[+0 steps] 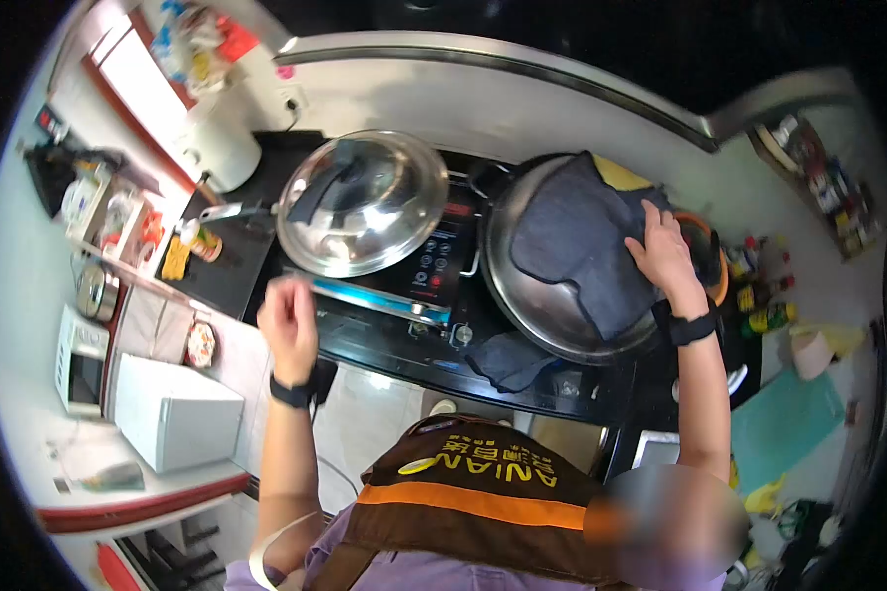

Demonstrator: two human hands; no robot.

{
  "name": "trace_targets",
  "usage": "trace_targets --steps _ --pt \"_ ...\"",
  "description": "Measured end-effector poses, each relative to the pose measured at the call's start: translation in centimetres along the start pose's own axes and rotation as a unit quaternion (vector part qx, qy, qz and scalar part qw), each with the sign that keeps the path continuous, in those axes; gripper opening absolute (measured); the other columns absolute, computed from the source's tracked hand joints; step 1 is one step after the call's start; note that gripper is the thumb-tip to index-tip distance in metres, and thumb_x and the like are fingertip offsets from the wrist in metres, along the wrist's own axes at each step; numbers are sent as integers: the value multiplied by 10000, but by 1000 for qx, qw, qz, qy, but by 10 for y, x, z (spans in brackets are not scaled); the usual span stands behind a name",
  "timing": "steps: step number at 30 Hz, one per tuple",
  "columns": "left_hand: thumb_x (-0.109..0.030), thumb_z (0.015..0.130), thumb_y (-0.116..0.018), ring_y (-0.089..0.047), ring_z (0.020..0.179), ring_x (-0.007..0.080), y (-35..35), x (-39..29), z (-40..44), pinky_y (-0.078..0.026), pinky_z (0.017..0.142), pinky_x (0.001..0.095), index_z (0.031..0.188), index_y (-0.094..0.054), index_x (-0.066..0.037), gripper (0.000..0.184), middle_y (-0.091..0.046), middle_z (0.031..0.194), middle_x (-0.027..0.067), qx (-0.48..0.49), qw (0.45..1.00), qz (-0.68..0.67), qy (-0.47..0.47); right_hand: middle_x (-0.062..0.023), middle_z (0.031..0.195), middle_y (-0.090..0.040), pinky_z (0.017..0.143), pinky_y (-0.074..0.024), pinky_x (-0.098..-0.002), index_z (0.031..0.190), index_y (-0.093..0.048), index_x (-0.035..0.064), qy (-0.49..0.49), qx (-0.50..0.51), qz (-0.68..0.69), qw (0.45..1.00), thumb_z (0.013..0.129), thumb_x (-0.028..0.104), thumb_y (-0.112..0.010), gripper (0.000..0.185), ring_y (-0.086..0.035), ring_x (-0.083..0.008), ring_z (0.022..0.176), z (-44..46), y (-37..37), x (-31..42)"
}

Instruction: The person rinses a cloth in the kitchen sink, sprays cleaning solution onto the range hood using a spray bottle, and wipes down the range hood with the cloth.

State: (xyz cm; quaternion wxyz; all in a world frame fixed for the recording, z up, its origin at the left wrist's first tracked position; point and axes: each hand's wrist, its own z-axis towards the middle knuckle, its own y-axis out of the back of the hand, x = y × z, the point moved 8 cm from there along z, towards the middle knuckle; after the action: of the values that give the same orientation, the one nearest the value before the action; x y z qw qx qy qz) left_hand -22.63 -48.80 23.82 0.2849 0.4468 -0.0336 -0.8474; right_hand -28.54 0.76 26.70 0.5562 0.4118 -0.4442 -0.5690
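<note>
A dark grey cloth is spread over a large round metal lid on the right side of the stove. My right hand rests on the cloth's right part with its fingers apart. My left hand is in front of the left cooker, its fingers curled in; whether anything is inside them is hidden. Behind it, a shiny domed lid covers a pan on the induction cooker. A second dark cloth lies at the counter's front edge.
A white pot stands at the back left, with a small jar and a yellow sponge nearer. Bottles stand at the right. A white cabinet is at the lower left.
</note>
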Motion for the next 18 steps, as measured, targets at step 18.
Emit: trace_targets --steps 18 --pt "-96 849 -610 -393 462 59 -238 -41 -177 -321 444 242 776 -607 -22 104 -435 496 -3 544 837 17 -53 -194 808 -628 702 -472 -464 938 -573 28 -271 75 308 909 875 258 -541 241 -609 -377 820 -358 -35 -46"
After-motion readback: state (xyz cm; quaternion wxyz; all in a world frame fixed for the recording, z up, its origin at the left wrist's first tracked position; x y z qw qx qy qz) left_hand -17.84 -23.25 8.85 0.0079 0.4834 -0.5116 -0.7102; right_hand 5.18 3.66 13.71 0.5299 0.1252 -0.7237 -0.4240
